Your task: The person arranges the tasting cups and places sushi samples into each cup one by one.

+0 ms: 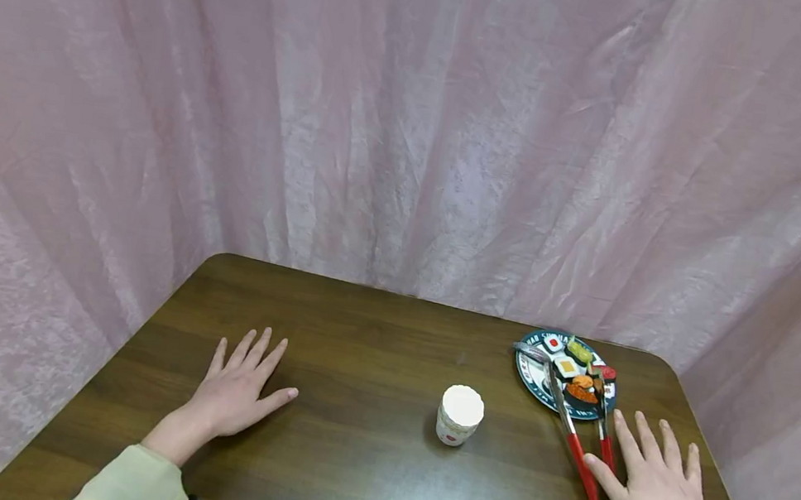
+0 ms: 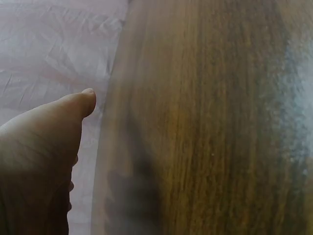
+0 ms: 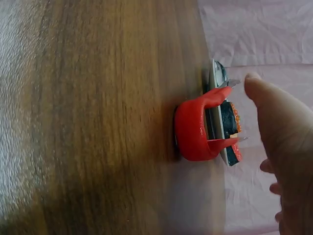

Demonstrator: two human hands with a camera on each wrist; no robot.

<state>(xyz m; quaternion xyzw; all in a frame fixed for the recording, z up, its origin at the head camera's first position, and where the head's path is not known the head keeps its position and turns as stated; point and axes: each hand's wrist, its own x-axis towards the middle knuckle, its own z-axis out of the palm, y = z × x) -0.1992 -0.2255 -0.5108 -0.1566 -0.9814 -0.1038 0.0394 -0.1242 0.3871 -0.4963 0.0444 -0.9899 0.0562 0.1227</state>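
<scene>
My left hand [image 1: 232, 398] is spread with straight fingers over the left part of the table, holding nothing. On the right, my right hand [image 1: 662, 492] is spread as well, its thumb close beside the red handle of a pair of tongs [image 1: 590, 488]. The metal ends of the tongs lean on a dark patterned plate [image 1: 530, 376] bearing several sushi pieces [image 1: 568, 366]. In the right wrist view the red bend of the tongs [image 3: 190, 129] faces me, with the right thumb apart from it. A white paper cup [image 1: 460, 416] stands between the hands, nearer the right one.
The brown wooden table [image 1: 359, 345] has rounded far corners. Pink velvety curtains [image 1: 416, 118] hang behind it and along both sides. The plate sits close to the table's far right edge.
</scene>
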